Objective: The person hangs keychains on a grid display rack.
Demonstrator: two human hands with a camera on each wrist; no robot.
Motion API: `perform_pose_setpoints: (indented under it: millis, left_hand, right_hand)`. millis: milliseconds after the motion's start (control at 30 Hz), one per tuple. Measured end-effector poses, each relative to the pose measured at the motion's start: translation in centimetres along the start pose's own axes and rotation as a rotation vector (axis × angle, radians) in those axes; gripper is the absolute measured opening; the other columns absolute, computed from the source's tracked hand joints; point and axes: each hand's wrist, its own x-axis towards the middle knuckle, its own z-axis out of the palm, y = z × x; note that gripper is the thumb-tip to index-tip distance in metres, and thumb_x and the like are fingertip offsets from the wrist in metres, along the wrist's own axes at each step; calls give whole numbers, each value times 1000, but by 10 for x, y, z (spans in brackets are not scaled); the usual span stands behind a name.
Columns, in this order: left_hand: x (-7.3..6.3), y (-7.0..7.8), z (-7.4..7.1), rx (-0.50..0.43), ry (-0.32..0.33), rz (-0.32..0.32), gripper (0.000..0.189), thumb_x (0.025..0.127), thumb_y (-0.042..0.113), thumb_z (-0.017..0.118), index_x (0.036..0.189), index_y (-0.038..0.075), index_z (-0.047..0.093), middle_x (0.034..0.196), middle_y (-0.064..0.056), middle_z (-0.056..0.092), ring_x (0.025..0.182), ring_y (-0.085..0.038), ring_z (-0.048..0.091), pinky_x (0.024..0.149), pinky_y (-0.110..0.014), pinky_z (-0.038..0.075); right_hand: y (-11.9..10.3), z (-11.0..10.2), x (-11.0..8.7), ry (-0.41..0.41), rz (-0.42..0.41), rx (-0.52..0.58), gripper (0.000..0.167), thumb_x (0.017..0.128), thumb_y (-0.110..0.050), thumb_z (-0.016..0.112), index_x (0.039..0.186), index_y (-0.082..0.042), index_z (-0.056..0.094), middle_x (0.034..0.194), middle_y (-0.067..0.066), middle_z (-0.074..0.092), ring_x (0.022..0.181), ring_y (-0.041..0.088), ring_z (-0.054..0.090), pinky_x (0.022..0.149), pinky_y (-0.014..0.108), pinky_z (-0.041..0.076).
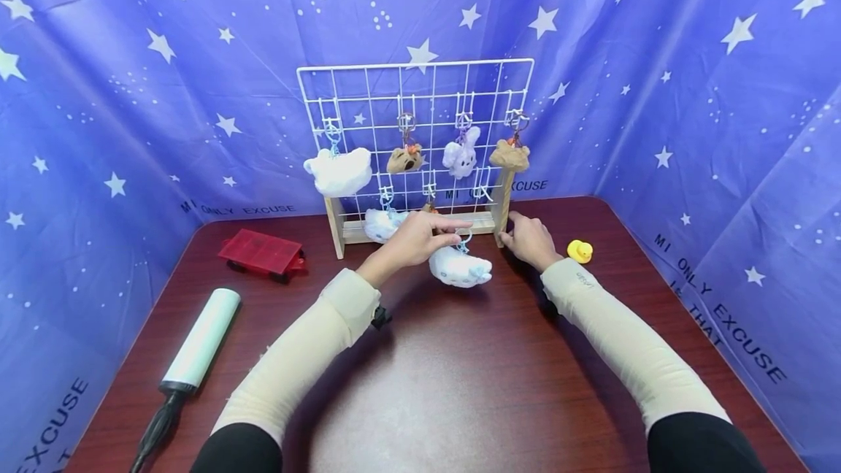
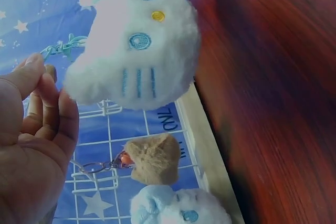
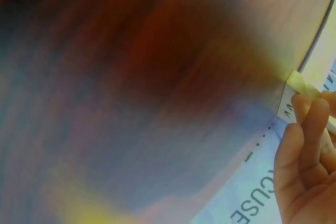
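In the head view my left hand [image 1: 415, 238] pinches the light-blue key ring of a white plush keychain [image 1: 458, 268], which hangs in front of the wire grid rack [image 1: 415, 64]. The left wrist view shows its cat-like face [image 2: 142, 45] with blue eyes, a yellow nose and whisker lines. My right hand [image 1: 529, 241] grips the foot of the rack's right wooden post [image 1: 504, 199]. In the right wrist view those fingers [image 3: 310, 161] pinch the pale wood [image 3: 302, 83]. A brown plush [image 2: 153, 159] and another white plush [image 2: 181, 205] hang on the lower hooks.
The upper hooks carry a white plush [image 1: 342, 172], a brown one [image 1: 404, 158], a lilac rabbit [image 1: 461, 158] and a tan bear [image 1: 510, 155]. A red toy cart [image 1: 263, 252] and a pale green pump [image 1: 202, 338] lie left. A yellow duck [image 1: 580, 251] sits right.
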Motion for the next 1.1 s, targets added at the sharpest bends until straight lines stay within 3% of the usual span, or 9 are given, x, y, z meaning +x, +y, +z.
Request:
perform_pose_setpoints:
  millis: [233, 567, 733, 933, 1100]
  left_hand:
    - [13, -3, 6, -28, -10, -40, 34, 97, 19, 70, 131, 17, 71, 77, 1, 69, 56, -3, 45, 52, -18, 35]
    - [34, 0, 16, -5, 39, -57, 32, 96, 18, 71, 129, 18, 73, 77, 0, 71, 58, -4, 49, 52, -18, 37]
    - [47, 2, 25, 66, 83, -125, 33, 96, 27, 71, 129, 28, 72, 93, 3, 80, 63, -5, 55, 55, -21, 39]
    - [59, 2, 33, 146, 146, -245, 34, 95, 42, 70, 128, 44, 69, 101, 12, 79, 72, -6, 60, 61, -29, 40]
    - [65, -1, 37, 78, 190, -211, 33, 96, 32, 71, 128, 31, 72, 112, 4, 78, 76, -8, 65, 65, -25, 48]
  right_hand:
    - [-2, -2, 0, -12, 4, 10, 44, 95, -25, 68, 133, -5, 58, 96, 14, 78, 95, 39, 73, 83, 58, 56]
    - [-2, -4, 0, -5, 13, 0, 44, 95, -24, 67, 133, -4, 58, 97, 16, 78, 94, 39, 73, 82, 58, 56]
    - [2, -4, -1, 17, 18, -17, 42, 90, -19, 64, 131, -6, 60, 104, 24, 74, 97, 47, 70, 79, 62, 54]
    - [5, -1, -1, 41, -14, -16, 34, 85, -20, 71, 114, -7, 62, 107, 27, 72, 95, 50, 69, 76, 64, 53]
    - [4, 0, 0, 55, -25, -19, 33, 83, -20, 73, 112, -8, 62, 96, 22, 74, 92, 47, 70, 76, 62, 54]
